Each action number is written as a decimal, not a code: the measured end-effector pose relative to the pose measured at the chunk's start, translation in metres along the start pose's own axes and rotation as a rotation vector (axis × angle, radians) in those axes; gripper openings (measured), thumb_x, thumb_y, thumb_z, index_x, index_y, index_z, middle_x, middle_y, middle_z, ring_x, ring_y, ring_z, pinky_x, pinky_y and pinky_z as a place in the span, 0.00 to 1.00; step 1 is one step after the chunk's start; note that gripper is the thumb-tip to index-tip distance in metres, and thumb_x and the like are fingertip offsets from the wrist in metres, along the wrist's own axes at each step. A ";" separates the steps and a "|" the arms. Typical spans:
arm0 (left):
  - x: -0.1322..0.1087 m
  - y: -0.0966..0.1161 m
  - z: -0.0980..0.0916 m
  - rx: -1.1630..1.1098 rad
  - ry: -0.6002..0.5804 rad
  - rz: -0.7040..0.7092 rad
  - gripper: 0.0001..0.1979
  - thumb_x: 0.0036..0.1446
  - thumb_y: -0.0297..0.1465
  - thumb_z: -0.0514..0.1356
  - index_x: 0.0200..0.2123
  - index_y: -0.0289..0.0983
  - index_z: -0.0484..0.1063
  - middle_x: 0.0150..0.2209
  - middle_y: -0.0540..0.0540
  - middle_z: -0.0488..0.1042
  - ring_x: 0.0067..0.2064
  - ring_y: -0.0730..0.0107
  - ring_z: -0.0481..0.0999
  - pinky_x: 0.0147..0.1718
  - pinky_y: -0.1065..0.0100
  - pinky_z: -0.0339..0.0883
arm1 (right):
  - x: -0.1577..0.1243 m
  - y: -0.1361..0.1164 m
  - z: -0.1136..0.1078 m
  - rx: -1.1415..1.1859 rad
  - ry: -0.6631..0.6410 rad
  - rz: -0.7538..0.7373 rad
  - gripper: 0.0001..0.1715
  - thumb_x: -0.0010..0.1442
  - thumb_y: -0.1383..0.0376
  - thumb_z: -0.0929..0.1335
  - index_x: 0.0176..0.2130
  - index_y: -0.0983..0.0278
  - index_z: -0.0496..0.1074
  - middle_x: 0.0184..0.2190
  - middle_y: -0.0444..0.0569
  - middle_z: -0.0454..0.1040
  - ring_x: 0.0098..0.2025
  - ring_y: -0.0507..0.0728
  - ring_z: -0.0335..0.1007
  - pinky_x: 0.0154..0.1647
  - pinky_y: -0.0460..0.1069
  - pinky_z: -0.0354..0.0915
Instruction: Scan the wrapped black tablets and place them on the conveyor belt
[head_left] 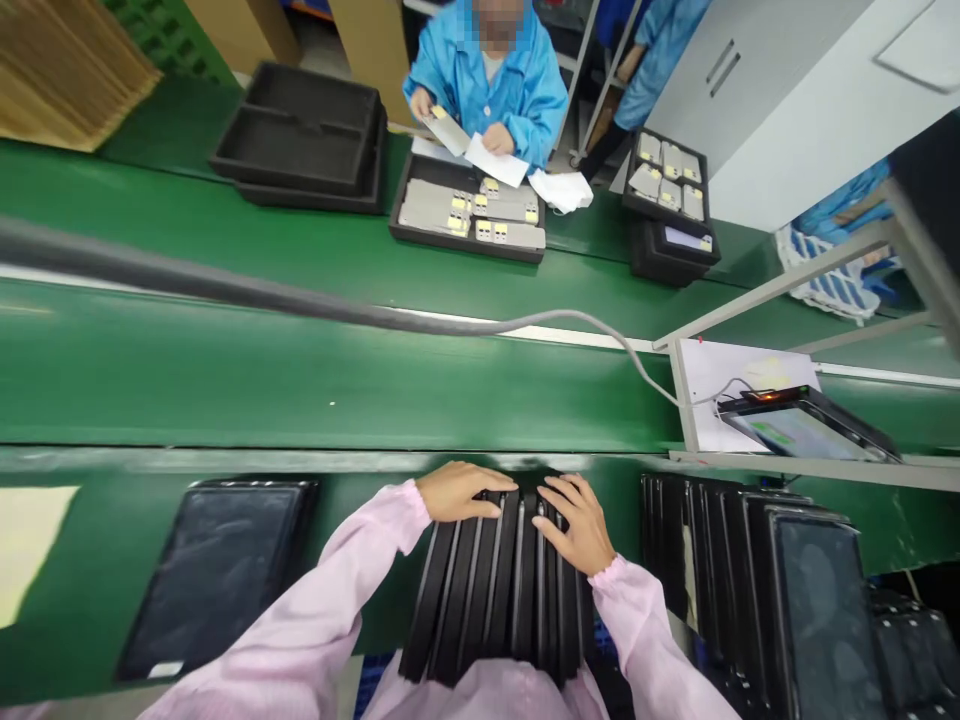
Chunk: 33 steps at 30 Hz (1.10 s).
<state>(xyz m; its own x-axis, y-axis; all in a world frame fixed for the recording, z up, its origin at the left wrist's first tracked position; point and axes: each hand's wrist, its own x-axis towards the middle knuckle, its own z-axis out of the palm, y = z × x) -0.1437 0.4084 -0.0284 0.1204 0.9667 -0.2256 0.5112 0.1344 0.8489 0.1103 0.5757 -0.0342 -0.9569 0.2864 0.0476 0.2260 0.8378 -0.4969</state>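
In front of my body several black tablets (499, 590) stand on edge in a tight row, their near ends against my pink smock. My left hand (461, 492) grips the far ends on the left side of the row, thumb and fingers bent over them. On the right side my right hand (576, 525) holds the far ends too, its fingers curled over the edges. Flat on the green bench to the left lies a small stack of black tablets (217, 570) with dark screens. More tablets (817, 600) stand upright in a row to my right.
A grey cable (360, 315) crosses over the green bench (225, 370) to a lit tablet (810, 430) on a metal frame (682, 400). Opposite, a person in blue (487, 90) handles papers above a black tray (469, 245) of grey parts. Black trays (300, 130) are stacked far left.
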 end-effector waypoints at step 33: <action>0.023 0.008 -0.004 -0.245 -0.095 0.118 0.12 0.68 0.39 0.61 0.52 0.47 0.80 0.50 0.45 0.83 0.51 0.60 0.82 0.51 0.66 0.73 | 0.004 0.010 -0.002 0.072 -0.005 -0.057 0.19 0.63 0.50 0.74 0.52 0.52 0.77 0.44 0.45 0.83 0.50 0.66 0.76 0.55 0.67 0.71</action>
<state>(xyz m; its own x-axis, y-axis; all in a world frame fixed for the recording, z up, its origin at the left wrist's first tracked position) -0.1401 0.4322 -0.0250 0.2522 0.9556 -0.1523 0.2696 0.0817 0.9595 0.1090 0.5866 -0.0373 -0.9688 0.2368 0.0733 0.1577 0.8168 -0.5549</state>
